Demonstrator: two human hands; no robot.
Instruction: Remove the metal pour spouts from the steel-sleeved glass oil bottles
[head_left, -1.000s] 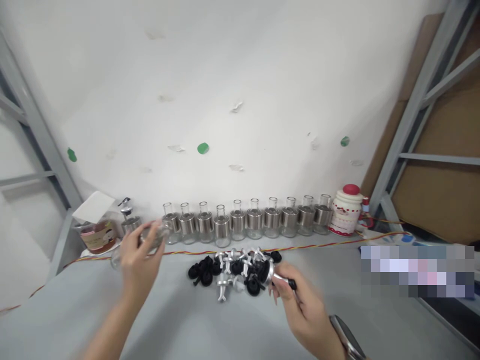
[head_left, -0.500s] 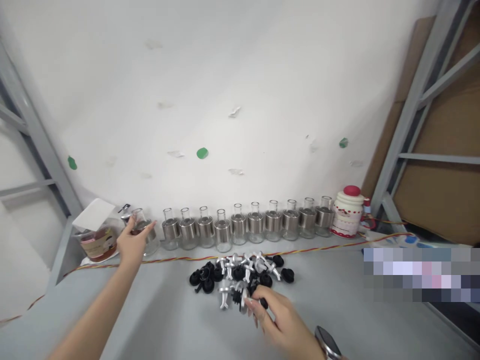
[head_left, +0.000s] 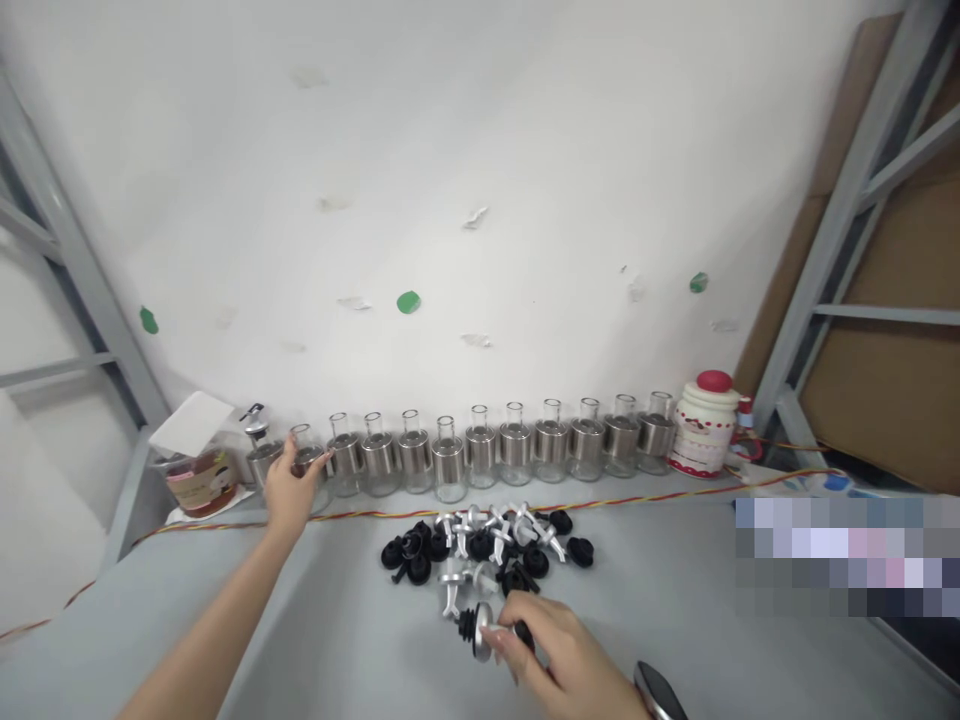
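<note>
Currently, the left hand (head_left: 291, 488) grips an upright bottle (head_left: 307, 458) near the wall (head_left: 525, 150). Well apart, rightward and farther from the wall, the right hand (head_left: 559, 648) grips a pourer (head_left: 484, 634), its long axis near-horizontal, black plug (head_left: 466, 626) facing left.

- l. grip (head_left: 291, 490): bare hand, slender fingers w/ rounded tips
- l. forearm (head_left: 217, 610): bare, slim, runs off btm edge
- r. grip (head_left: 551, 650): bare hand too, similar slim build
- r. wrist (head_left: 628, 702): wears a watch (head_left: 660, 692)
- watch: dark smooth face, rounded corners, silvery-grey rim; partly cut off by btm edge, strap unclear
</note>
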